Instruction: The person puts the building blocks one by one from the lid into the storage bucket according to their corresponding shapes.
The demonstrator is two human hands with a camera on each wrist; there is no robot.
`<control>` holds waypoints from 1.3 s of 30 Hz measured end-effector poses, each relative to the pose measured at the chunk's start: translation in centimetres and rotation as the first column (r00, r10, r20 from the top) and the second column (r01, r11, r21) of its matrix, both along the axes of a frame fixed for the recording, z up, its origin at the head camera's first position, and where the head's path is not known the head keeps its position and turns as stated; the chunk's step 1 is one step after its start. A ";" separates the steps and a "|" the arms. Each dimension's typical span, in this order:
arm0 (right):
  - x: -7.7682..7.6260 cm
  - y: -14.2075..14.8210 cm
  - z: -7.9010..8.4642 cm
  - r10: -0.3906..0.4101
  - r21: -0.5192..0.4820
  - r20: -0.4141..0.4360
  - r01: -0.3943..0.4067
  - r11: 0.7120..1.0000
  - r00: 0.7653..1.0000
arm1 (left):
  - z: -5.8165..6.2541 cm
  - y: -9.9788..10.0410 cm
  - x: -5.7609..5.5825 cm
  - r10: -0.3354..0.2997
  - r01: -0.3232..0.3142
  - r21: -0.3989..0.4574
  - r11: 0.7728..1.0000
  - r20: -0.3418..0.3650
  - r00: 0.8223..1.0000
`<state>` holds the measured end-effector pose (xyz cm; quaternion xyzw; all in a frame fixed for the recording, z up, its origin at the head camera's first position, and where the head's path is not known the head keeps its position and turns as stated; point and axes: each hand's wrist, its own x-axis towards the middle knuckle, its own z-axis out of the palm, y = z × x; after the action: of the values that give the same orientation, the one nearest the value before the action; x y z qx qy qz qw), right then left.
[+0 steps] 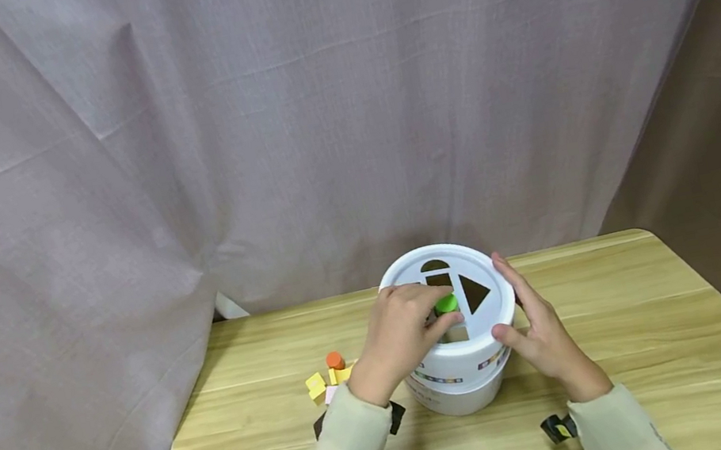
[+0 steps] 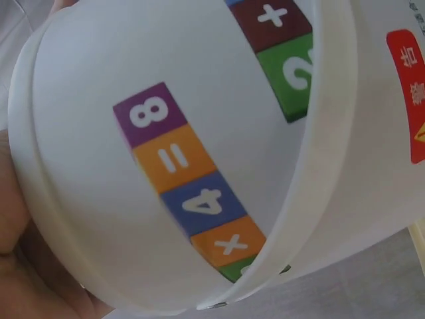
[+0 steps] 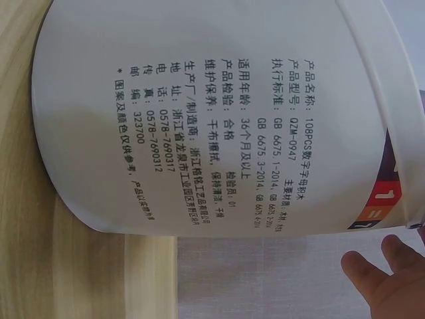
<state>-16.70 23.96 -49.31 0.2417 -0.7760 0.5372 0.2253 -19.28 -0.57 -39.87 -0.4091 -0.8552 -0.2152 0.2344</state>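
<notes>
A white bucket (image 1: 458, 393) stands on the table, its white lid (image 1: 501, 313) pierced by shaped holes, among them a triangle (image 1: 474, 293) and a half circle. Over the lid, my left hand (image 1: 399, 331) pinches a green round block (image 1: 446, 305) between thumb and fingers; whether the block sits partly in a hole cannot be told. My right hand (image 1: 545, 337) rests against the lid's right rim, thumb at the front and fingers along the side. In the left wrist view, the bucket's printed wall (image 2: 99, 199) hides most of the left hand. Fingertips (image 3: 392, 249) show beside the bucket in the right wrist view.
Left of the bucket lie several loose blocks, including an orange cylinder (image 1: 335, 360) and yellow pieces (image 1: 315, 384), partly hidden by the left forearm. A grey curtain (image 1: 331, 141) hangs behind the wooden table (image 1: 648, 335). A black wrist device (image 1: 557, 428) sits by the right sleeve.
</notes>
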 end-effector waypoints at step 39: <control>0.8 -0.3 0.4 0.030 -0.104 -0.034 -0.033 0.994 0.999 | -6.1 -10.1 2.1 0.070 -0.112 0.211 0.971 0.199 0.978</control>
<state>-15.91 23.68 -48.90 0.2505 -0.7393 0.5765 0.2416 -17.14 -10.64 -45.96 -0.3182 -0.8623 -0.3360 0.2056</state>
